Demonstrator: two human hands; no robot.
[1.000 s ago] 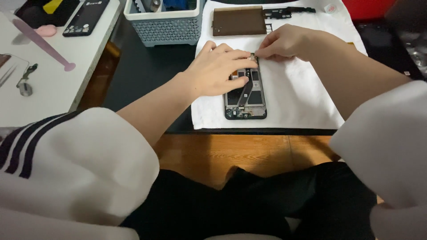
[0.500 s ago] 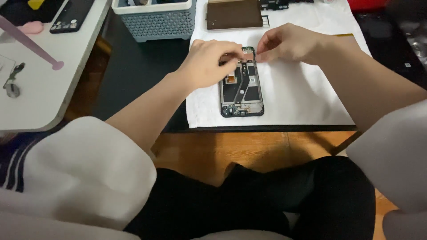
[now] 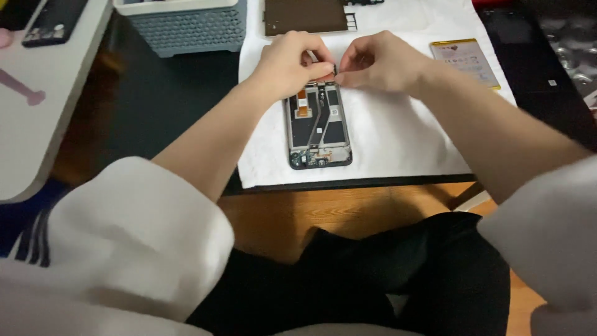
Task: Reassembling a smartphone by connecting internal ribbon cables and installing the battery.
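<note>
- Your left hand [image 3: 292,65] and right hand [image 3: 379,62] are both pinched tight on one tiny dark part [image 3: 334,68] (too small to identify).
- It sits at the top edge of the opened black phone frame [image 3: 318,124], on the white cloth mat [image 3: 398,137].
- Looks light and fragile, so grip the edges gently.

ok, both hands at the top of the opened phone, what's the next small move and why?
Probably lift the small dark part gently off the phone's top edge. Left hand and right hand meet there, fingertips pinching it between them; the phone lies flat on the white cloth, otherwise unheld.
</note>
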